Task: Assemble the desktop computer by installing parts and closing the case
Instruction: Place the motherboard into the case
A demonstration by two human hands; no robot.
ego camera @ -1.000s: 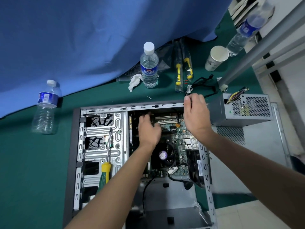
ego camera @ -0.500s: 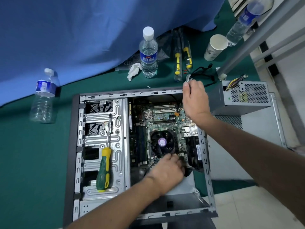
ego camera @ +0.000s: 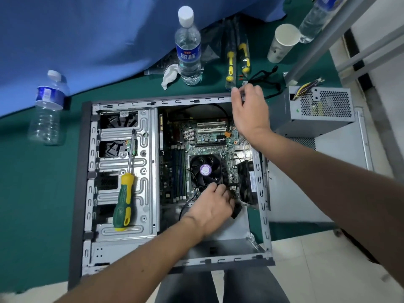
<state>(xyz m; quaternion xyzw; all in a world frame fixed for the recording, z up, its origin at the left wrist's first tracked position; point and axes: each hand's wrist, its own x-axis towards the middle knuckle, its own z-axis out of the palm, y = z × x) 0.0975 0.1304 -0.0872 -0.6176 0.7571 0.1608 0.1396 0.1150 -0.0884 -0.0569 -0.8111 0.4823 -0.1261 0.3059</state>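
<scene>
An open grey computer case (ego camera: 87,193) lies flat on the green table, its motherboard (ego camera: 207,136) and black CPU fan (ego camera: 205,170) exposed. My left hand (ego camera: 213,206) reaches in below the fan, fingers curled round a black cable connector (ego camera: 237,209). At the case's far right corner my right hand (ego camera: 250,108) grips the rim, pinching a small object I cannot identify. A grey power supply (ego camera: 317,110) with coloured wires sits outside the case, to the right, on the removed side panel (ego camera: 306,193). A green and yellow screwdriver (ego camera: 124,193) rests on the metal drive cage (ego camera: 144,215).
Beyond the case stand a water bottle (ego camera: 188,44), a crumpled tissue (ego camera: 170,75), two bagged yellow-handled screwdrivers (ego camera: 237,60), a paper cup (ego camera: 282,43) and black cables (ego camera: 269,77). Another bottle (ego camera: 47,110) stands at the left, one (ego camera: 314,18) at top right. A blue cloth (ego camera: 87,40) hangs behind.
My left hand has left the far part of the motherboard and come down to the near side below the CPU fan, onto a black connector. My right hand stays at the far right corner.
</scene>
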